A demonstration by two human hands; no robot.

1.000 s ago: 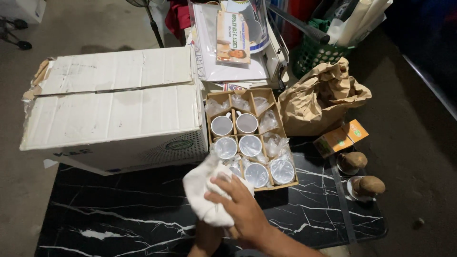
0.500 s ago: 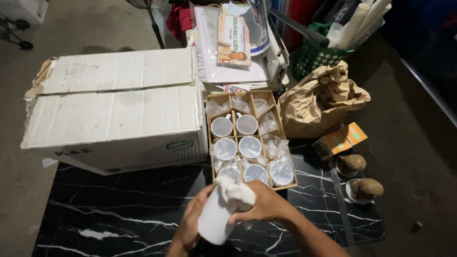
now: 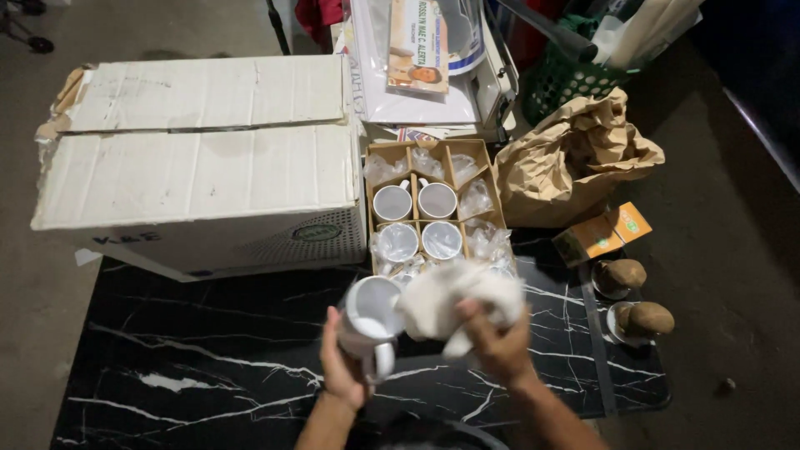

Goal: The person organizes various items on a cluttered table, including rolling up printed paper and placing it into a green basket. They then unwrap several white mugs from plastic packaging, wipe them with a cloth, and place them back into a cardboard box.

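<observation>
Marble bench: black top with white veins (image 3: 208,350); the hands work above its middle, near its front edge.
Big carton: white cardboard box (image 3: 200,167) lies on the bench's back left part and reaches past its left edge.
Mug box: brown divided carton (image 3: 429,208) stands just right of the big carton; white mugs sit upright in some cells, crumpled clear plastic fills others.
Paper bag: crumpled brown bag (image 3: 575,158) sits right of the mug box, touching it or nearly so.
Small things at right: an orange packet (image 3: 602,235) and two brown lumps on small dishes (image 3: 633,296) line the bench's right edge.
Behind: stacked papers (image 3: 417,75) and a green basket (image 3: 567,79) crowd the back.
Open room: bare marble spreads left of the hands and in front of the big carton; the right side is narrow, and the back is walled off by the cartons.
Left hand (image 3: 342,367): wrapped around a white mug (image 3: 371,321), held tilted with its mouth up and its handle toward the person.
Right hand (image 3: 496,346): closed on a bunched white cloth (image 3: 454,300), which presses against the mug's rim.
Mug's place: in the air over the bench, just in front of the mug box.
</observation>
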